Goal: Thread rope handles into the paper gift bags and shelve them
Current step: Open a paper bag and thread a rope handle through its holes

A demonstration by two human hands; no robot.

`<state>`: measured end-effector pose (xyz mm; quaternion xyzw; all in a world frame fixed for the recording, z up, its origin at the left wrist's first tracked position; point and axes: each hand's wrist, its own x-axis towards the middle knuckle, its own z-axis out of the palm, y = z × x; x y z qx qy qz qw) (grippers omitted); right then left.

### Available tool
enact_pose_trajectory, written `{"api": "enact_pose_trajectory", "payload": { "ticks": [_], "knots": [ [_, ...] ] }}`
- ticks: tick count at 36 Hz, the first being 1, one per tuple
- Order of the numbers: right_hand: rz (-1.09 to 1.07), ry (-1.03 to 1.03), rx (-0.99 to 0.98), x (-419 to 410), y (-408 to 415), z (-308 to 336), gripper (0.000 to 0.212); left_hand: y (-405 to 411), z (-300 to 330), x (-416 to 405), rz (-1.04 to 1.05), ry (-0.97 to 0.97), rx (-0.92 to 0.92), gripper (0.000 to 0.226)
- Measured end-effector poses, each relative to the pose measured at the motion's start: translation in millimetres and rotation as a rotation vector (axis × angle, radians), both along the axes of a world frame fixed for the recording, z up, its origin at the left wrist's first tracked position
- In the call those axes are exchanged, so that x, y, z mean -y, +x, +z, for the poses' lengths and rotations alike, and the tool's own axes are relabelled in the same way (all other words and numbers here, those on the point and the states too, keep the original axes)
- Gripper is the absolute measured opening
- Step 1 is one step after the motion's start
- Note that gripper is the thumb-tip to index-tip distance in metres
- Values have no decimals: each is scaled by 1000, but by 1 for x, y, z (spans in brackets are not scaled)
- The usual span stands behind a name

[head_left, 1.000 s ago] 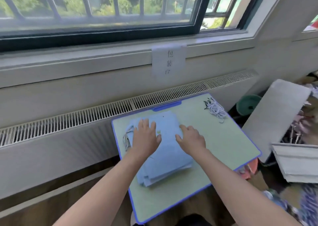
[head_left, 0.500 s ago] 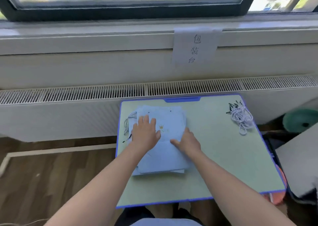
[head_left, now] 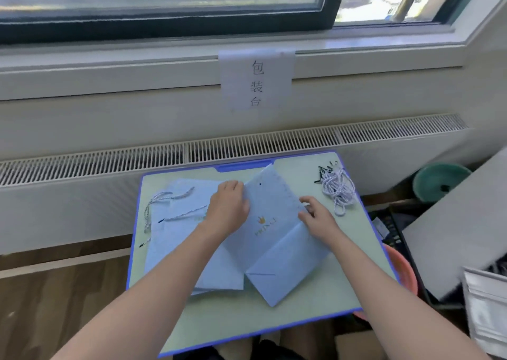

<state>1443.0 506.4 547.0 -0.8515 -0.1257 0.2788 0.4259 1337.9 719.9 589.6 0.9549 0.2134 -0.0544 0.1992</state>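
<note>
Pale blue matte paper makes up the flat, folded gift bag (head_left: pixel 270 239) that both hands hold, tilted, over the green desk board (head_left: pixel 315 305) with its bright blue rim. It carries a small gold crown and lettering, a punched hole near its top edge, and sharp diagonal creases at its folded base. The left hand (head_left: pixel 227 211) grips the bag's left edge with fingers curled over it; the right hand (head_left: pixel 318 219) pinches the right edge, fingers bent.

To the left lies the stack of matching bags (head_left: pixel 181 239), flat on the board, with twisted white-and-dark rope handles (head_left: pixel 162 203) already trailing from the top one. A loose bundle of the same twisted cords (head_left: pixel 338 188), tipped with black ends, sits at the board's far right corner. Behind, a ribbed radiator grille (head_left: pixel 247 145) runs along the wall under a paper sign (head_left: pixel 256 80).

Half a second ago both hands lay on the stack; since then one bag has been drawn off to the right and turned askew, uncovering the roped bag.
</note>
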Motion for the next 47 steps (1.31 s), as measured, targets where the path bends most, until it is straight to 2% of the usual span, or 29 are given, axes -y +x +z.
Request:
{"api": "enact_pose_trajectory", "payload": {
  "ticks": [2,7,10,14,17,21,25,29,33,36,40,47],
  "knots": [
    [-17,16,-1,13,6,-3,30,12,0,16,25,-33,65,16],
    [-47,-28,17,40,20,-14,29,33,1,48,8,33,220,18],
    [-62,-145,99,52,30,-22,25,41,-3,59,-9,39,172,20],
    [-111,-339,236,67,43,-36,31,45,-6,66,85,-122,96,11],
    [-40,-421,293,73,50,-48,31,45,-6,64,133,-204,39,10],
    [40,-503,335,71,57,-54,21,41,-4,58,167,-274,-46,13],
    [77,-585,332,68,59,-51,12,35,-6,54,179,-312,-68,25],
    [23,-598,271,63,56,-44,22,30,-2,51,123,-323,-53,43],
    [-69,-427,253,50,49,-18,31,24,5,51,24,-322,-36,43],
    [-149,-166,243,35,37,16,25,22,11,51,10,-333,-77,42],
    [-251,197,137,12,18,51,20,23,21,52,44,-438,-89,37],
    [-159,373,-43,-14,-14,55,12,24,31,56,129,-658,-27,26]
  ]
}}
